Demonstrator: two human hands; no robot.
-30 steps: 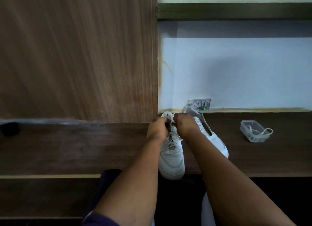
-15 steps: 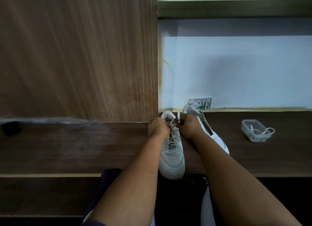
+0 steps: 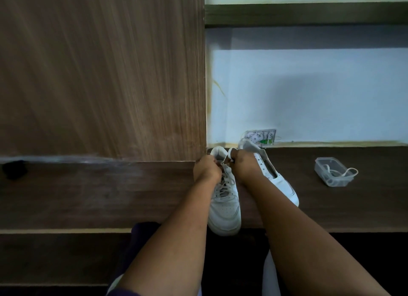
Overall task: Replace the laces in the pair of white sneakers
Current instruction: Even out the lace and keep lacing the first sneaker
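Dark wood shelf (image 3: pixel 88 196) carries two white sneakers (image 3: pixel 225 207) side by side at its front edge; left hand (image 3: pixel 206 171) and right hand (image 3: pixel 244 166) close together, both pinching the lace (image 3: pixel 226 182) atop the nearer shoe; plastic box (image 3: pixel 333 171) well right

The scene is dimly lit; a soft shadow is cast on the pale wall (image 3: pixel 309 92); wide-angle bending is seen at the edges; the wooden panel (image 3: pixel 99 75) is smeared by blur.

Two white sneakers (image 3: pixel 225 209) with a white lace (image 3: pixel 224 183) on the dark brown wood-grain counter (image 3: pixel 88 192); clear plastic container (image 3: pixel 332 171) near its right edge; pale blue wall (image 3: pixel 309 92)
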